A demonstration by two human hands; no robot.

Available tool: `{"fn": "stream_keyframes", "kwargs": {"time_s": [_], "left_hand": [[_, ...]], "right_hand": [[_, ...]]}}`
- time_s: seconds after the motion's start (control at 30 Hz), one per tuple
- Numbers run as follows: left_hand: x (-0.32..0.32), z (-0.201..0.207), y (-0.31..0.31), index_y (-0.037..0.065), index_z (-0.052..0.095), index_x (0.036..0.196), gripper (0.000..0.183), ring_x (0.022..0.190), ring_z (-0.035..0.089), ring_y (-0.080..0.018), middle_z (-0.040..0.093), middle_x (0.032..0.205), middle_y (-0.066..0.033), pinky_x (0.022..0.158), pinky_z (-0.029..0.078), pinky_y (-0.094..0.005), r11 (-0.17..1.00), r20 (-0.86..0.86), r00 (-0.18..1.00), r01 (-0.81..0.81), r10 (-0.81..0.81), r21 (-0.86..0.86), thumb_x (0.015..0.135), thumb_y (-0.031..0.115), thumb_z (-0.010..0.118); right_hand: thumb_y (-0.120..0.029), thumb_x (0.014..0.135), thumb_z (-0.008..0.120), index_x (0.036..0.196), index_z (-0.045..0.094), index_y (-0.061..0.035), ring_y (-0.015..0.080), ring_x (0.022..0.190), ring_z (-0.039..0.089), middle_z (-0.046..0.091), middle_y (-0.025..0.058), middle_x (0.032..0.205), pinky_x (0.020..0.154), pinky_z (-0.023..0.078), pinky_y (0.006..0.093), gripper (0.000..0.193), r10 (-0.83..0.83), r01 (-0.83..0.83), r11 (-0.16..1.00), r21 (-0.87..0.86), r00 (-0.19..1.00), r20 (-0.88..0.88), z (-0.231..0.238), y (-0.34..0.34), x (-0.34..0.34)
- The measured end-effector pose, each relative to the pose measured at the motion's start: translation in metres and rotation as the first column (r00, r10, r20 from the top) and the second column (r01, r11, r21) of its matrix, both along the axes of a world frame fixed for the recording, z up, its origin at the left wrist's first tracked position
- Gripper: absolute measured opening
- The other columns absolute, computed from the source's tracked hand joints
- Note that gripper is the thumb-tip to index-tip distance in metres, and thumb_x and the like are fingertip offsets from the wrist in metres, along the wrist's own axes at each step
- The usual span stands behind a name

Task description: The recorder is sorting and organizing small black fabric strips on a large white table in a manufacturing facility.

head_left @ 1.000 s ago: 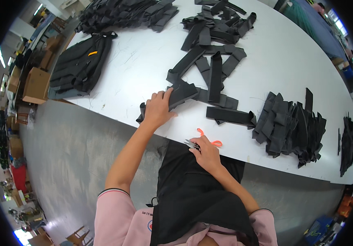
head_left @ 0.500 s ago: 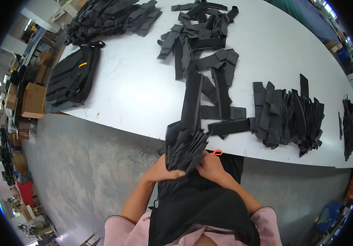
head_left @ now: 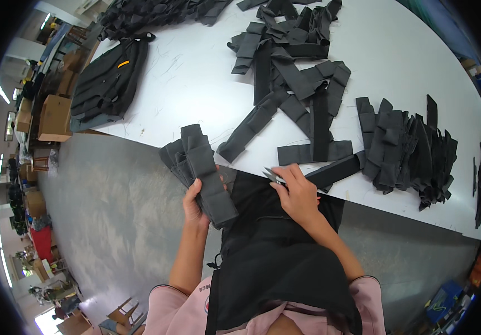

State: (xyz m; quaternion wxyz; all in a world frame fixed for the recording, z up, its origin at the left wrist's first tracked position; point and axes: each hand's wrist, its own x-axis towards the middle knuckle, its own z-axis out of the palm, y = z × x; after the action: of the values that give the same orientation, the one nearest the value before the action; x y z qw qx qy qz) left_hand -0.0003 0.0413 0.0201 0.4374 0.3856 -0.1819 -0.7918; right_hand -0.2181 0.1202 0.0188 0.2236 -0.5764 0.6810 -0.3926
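My left hand [head_left: 196, 202] is wrapped round a stack of dark grey fabric strips [head_left: 200, 167], held beyond the table's front edge with the thumb on top. My right hand [head_left: 298, 192] is closed on a small pair of thread snips [head_left: 274, 177], whose pointed metal blades stick out toward the left. The snips' handle is mostly hidden in the palm. Just ahead of my hands, one loose strip [head_left: 251, 127] lies slantwise near the table edge. Another folded strip [head_left: 335, 170] lies beside my right hand.
A white table [head_left: 179, 100] spans the far side. On it are a tangled heap of strips [head_left: 293, 42], a neater row of strips [head_left: 397, 145] at right, a black backpack [head_left: 109, 84] at left and a large strip pile [head_left: 157, 17] behind it. Cardboard boxes [head_left: 55, 117] stand farther left.
The stack has come away from the table strips and moved left in my left hand. My right hand has moved up and right, and the snips' blades now show. The view has shifted slightly.
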Motion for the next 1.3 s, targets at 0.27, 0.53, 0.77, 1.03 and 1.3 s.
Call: {"fn": "stream_keyframes", "kwargs": {"time_s": [0.27, 0.53, 0.77, 1.03, 1.3], "left_hand": [[0.012, -0.007, 0.008, -0.005, 0.042, 0.126, 0.063, 0.092, 0.059, -0.0253, 0.055, 0.114, -0.0164, 0.08, 0.051, -0.0385, 0.999, 0.005, 0.999, 0.041, -0.041, -0.026, 0.078, 0.029, 0.065], [0.012, -0.003, 0.015, -0.006, 0.045, 0.122, 0.065, 0.088, 0.061, -0.0244, 0.059, 0.105, -0.0153, 0.077, 0.052, -0.0363, 0.999, 0.141, 0.99, -0.019, 0.023, -0.035, 0.073, 0.03, 0.07], [0.019, -0.004, 0.019, -0.005, 0.046, 0.121, 0.065, 0.087, 0.061, -0.0243, 0.059, 0.104, -0.0156, 0.077, 0.052, -0.0366, 0.998, 0.188, 0.981, -0.058, 0.055, 0.008, 0.071, 0.029, 0.07], [0.022, -0.001, 0.018, -0.005, 0.048, 0.12, 0.064, 0.084, 0.061, -0.0239, 0.059, 0.101, -0.0148, 0.075, 0.052, -0.0354, 1.0, 0.166, 0.986, -0.013, 0.014, -0.007, 0.07, 0.029, 0.07], [0.025, 0.014, -0.002, -0.003, 0.046, 0.122, 0.062, 0.091, 0.062, -0.0251, 0.06, 0.107, -0.0154, 0.08, 0.051, -0.0355, 0.991, 0.36, 0.93, -0.025, 0.071, -0.129, 0.069, 0.018, 0.07]], "right_hand": [[-0.009, 0.076, 0.065, 0.1, 0.058, -0.0069, 0.024, 0.063, 0.058, 0.052, 0.0058, 0.085, 0.056, 0.045, 0.0339, 0.025, 0.141, -0.21, 0.963, -0.17, 0.927, -0.348, 0.0, -0.077, 0.024], [0.001, 0.067, 0.055, 0.094, 0.058, -0.0051, 0.0244, 0.059, 0.055, 0.051, 0.0075, 0.082, 0.056, 0.045, 0.0346, 0.028, 0.215, -0.31, 0.941, -0.139, 0.86, -0.462, 0.0, -0.103, 0.041], [-0.007, 0.073, 0.062, 0.094, 0.058, -0.0069, 0.024, 0.061, 0.057, 0.052, 0.0054, 0.084, 0.054, 0.044, 0.034, 0.022, 0.143, -0.208, 0.97, -0.124, 0.905, -0.399, -0.002, -0.087, 0.035], [-0.009, 0.074, 0.063, 0.096, 0.058, -0.0072, 0.0232, 0.06, 0.056, 0.053, 0.0044, 0.085, 0.054, 0.044, 0.034, 0.023, 0.135, -0.228, 0.957, -0.178, 0.896, -0.423, -0.003, -0.094, 0.041], [-0.006, 0.077, 0.061, 0.097, 0.059, -0.0072, 0.0244, 0.067, 0.058, 0.054, 0.0062, 0.087, 0.058, 0.046, 0.0318, 0.02, 0.171, -0.187, 0.982, -0.035, 0.947, -0.271, 0.001, -0.085, 0.04]]}}
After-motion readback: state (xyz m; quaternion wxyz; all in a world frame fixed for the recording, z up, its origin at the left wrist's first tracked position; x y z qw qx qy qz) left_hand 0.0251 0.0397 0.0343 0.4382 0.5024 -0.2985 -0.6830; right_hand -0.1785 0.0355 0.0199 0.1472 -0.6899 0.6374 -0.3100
